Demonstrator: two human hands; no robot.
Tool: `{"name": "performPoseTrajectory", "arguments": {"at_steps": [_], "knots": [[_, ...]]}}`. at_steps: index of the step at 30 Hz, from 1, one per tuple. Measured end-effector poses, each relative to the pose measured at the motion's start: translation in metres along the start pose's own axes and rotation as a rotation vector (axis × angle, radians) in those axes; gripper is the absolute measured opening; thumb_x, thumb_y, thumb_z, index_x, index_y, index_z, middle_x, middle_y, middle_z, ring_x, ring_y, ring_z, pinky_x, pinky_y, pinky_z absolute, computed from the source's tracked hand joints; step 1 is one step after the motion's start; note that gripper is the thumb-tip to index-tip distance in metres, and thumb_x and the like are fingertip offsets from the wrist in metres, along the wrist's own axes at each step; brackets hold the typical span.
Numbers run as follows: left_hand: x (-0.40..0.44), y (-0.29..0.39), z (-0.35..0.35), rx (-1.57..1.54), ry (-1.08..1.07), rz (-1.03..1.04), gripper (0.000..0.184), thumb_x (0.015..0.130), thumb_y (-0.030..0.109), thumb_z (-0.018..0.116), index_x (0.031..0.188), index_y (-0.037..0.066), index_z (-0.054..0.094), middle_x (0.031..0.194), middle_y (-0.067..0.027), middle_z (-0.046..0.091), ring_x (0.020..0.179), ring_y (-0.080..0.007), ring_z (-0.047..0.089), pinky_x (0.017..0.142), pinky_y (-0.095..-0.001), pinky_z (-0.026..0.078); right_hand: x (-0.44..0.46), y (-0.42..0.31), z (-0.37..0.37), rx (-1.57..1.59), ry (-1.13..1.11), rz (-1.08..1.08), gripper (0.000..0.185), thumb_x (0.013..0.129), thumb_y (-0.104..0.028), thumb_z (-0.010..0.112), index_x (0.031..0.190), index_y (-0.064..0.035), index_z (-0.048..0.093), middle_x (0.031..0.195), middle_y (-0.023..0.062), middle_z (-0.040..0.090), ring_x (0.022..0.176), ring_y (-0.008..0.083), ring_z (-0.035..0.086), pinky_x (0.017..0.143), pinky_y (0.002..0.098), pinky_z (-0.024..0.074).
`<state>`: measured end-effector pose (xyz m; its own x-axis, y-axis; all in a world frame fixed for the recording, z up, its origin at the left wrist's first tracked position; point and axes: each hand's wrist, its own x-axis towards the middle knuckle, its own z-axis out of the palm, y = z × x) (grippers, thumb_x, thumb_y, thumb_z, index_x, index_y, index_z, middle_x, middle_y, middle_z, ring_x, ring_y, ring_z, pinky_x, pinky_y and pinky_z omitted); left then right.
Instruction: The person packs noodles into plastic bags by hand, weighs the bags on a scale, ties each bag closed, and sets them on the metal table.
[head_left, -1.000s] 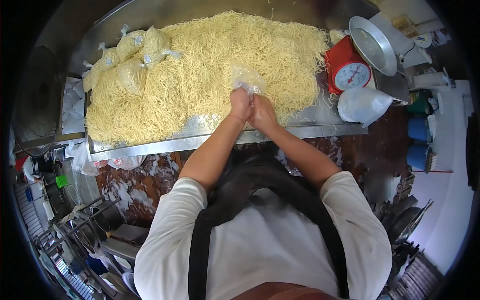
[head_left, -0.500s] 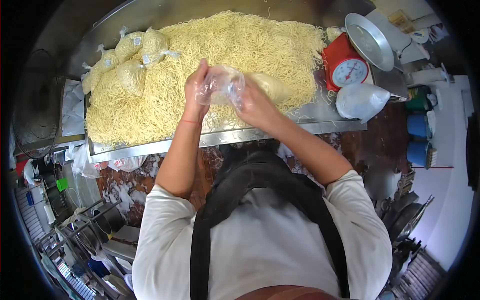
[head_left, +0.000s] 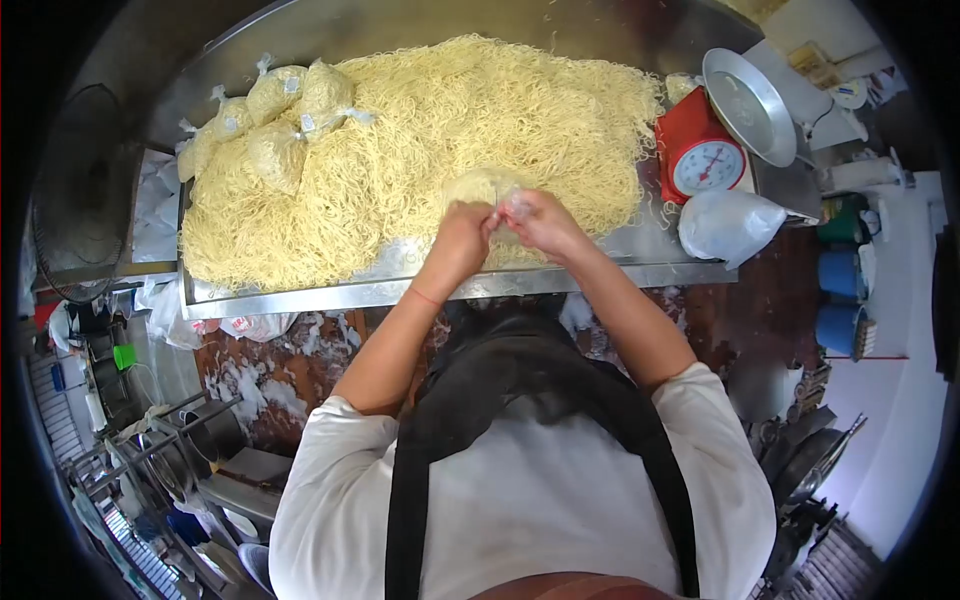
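Observation:
A clear plastic bag of noodles [head_left: 474,186] rests at the front of a wide heap of loose yellow noodles [head_left: 520,110]. Its gathered neck is between my two hands, which meet just on the near side of it. My left hand [head_left: 464,240] is closed, the fingertips pinching at the neck. Right beside it, my right hand [head_left: 543,222] grips the twisted plastic of the same bag. My fingers partly hide the neck, and I cannot make out whether a tie is there.
Several tied noodle bags [head_left: 276,155] lie on the heap's left side. To the right stand a red dial scale [head_left: 700,150] with a round metal pan [head_left: 750,105] and a white plastic bag [head_left: 730,225]. The steel table's front rim [head_left: 600,276] runs before me.
My hands have come together and moved right and slightly down. The loose bag opening that was spread between them is now gathered into a narrow neck.

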<state>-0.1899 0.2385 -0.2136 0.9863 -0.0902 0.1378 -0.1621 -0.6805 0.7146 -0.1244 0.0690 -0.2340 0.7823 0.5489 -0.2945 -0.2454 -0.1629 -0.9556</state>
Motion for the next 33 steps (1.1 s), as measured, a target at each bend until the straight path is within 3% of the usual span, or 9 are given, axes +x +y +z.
{"name": "performPoseTrajectory", "arguments": {"at_steps": [2, 8, 11, 14, 17, 23, 26, 29, 33], "knots": [[0.006, -0.013, 0.001, 0.057, -0.008, -0.028, 0.011, 0.089, 0.008, 0.057, 0.084, 0.004, 0.066, 0.082, -0.0172, 0.063, 0.081, -0.0389, 0.052, 0.077, -0.0432, 0.044, 0.024, 0.015, 0.010, -0.433, 0.227, -0.399, 0.013, 0.093, -0.012, 0.059, 0.092, -0.0010, 0.066, 0.070, 0.0086, 0.062, 0.062, 0.0182, 0.058, 0.056, 0.0330, 0.0467], [-0.009, -0.061, 0.041, 0.014, 0.022, -0.006, 0.014, 0.082, -0.001, 0.060, 0.093, 0.003, 0.068, 0.086, -0.0180, 0.063, 0.088, -0.0394, 0.056, 0.084, -0.0439, 0.046, 0.061, 0.051, 0.036, -0.591, 0.219, -0.356, 0.013, 0.083, -0.011, 0.067, 0.090, -0.0013, 0.070, 0.090, 0.0189, 0.069, 0.084, 0.0346, 0.066, 0.076, 0.0430, 0.0524], [-0.028, -0.085, 0.057, -0.119, 0.139, -0.149, 0.020, 0.081, -0.004, 0.057, 0.098, 0.001, 0.066, 0.097, -0.0199, 0.063, 0.099, -0.0403, 0.054, 0.089, -0.0449, 0.045, 0.053, 0.041, 0.047, -0.369, 0.150, -0.105, 0.027, 0.081, -0.007, 0.068, 0.107, -0.0013, 0.067, 0.093, 0.0179, 0.069, 0.087, 0.0352, 0.064, 0.082, 0.0437, 0.0505], [-0.038, -0.101, 0.061, -0.161, 0.121, -0.226, 0.018, 0.083, 0.000, 0.062, 0.100, 0.000, 0.067, 0.102, -0.0229, 0.063, 0.099, -0.0395, 0.058, 0.092, -0.0437, 0.046, 0.028, 0.050, 0.051, -0.513, 0.157, -0.447, 0.047, 0.081, -0.001, 0.066, 0.126, -0.0005, 0.055, 0.090, 0.0163, 0.068, 0.089, 0.0352, 0.063, 0.084, 0.0439, 0.0496], [-0.042, -0.091, 0.070, -0.102, 0.180, -0.194, 0.019, 0.083, 0.000, 0.062, 0.101, 0.000, 0.067, 0.105, -0.0228, 0.063, 0.096, -0.0394, 0.059, 0.089, -0.0436, 0.047, 0.017, 0.061, 0.054, -0.837, 0.209, -0.536, 0.063, 0.081, 0.000, 0.068, 0.137, -0.0020, 0.040, 0.093, 0.0131, 0.068, 0.094, 0.0333, 0.063, 0.088, 0.0428, 0.0488], [-0.040, -0.066, 0.068, -0.231, 0.272, -0.290, 0.027, 0.082, -0.005, 0.059, 0.108, -0.001, 0.057, 0.096, -0.0198, 0.061, 0.095, -0.0347, 0.061, 0.084, -0.0405, 0.049, 0.015, 0.062, 0.042, -0.462, 0.086, -0.162, 0.043, 0.083, 0.005, 0.061, 0.123, -0.0014, 0.047, 0.093, 0.0149, 0.067, 0.087, 0.0270, 0.066, 0.080, 0.0374, 0.0507], [-0.033, -0.060, 0.068, -0.279, 0.286, -0.138, 0.032, 0.081, -0.006, 0.058, 0.111, 0.000, 0.052, 0.093, -0.0179, 0.062, 0.092, -0.0317, 0.062, 0.083, -0.0383, 0.050, 0.027, 0.068, 0.026, -0.519, -0.089, -0.078, 0.036, 0.086, -0.002, 0.060, 0.120, -0.0004, 0.047, 0.103, 0.0211, 0.066, 0.095, 0.0318, 0.066, 0.083, 0.0407, 0.0504], [-0.027, -0.058, 0.067, -0.290, 0.246, -0.116, 0.030, 0.081, -0.004, 0.059, 0.110, 0.000, 0.054, 0.092, -0.0168, 0.063, 0.090, -0.0304, 0.062, 0.083, -0.0379, 0.050, 0.029, 0.077, 0.013, -0.405, -0.156, -0.080, 0.041, 0.084, 0.004, 0.061, 0.122, -0.0019, 0.046, 0.085, 0.0082, 0.065, 0.082, 0.0197, 0.065, 0.077, 0.0331, 0.0508], [-0.024, -0.062, 0.074, -0.297, 0.217, -0.183, 0.028, 0.080, 0.000, 0.064, 0.107, 0.001, 0.059, 0.093, -0.0163, 0.064, 0.088, -0.0302, 0.062, 0.081, -0.0369, 0.051, 0.007, 0.083, 0.021, -0.447, -0.035, -0.259, 0.041, 0.085, 0.003, 0.061, 0.122, -0.0034, 0.045, 0.097, 0.0129, 0.061, 0.087, 0.0229, 0.061, 0.076, 0.0342, 0.0499]]}}
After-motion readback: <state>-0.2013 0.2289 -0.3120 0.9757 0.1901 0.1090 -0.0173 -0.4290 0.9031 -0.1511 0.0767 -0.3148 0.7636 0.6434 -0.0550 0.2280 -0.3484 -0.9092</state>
